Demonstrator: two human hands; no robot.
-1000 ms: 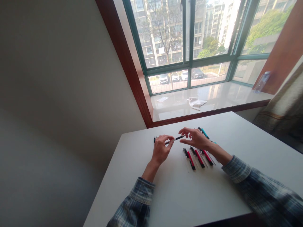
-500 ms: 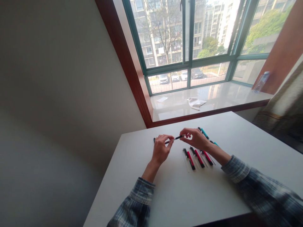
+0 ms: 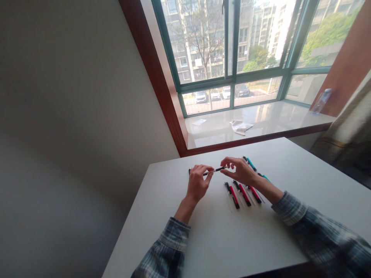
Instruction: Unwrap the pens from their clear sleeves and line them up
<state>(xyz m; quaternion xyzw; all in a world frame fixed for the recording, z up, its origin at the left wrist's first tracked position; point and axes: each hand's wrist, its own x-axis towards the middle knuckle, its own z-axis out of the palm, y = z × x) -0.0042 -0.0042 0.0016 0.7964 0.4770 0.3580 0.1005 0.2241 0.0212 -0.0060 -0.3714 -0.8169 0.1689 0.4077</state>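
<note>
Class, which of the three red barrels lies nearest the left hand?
The leftmost red barrel; the middle one and rightmost one lie farther from the left hand.

A person's right hand (image 3: 240, 170) narrows its opening around the dark end of a slim pen (image 3: 219, 169), thumb and forefinger nearer together than a second ago, as the view shifts very slightly.

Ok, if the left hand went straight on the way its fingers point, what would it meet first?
Probably the right hand, at the other end of the pen part in the left hand; depth is unclear from this view.
</note>
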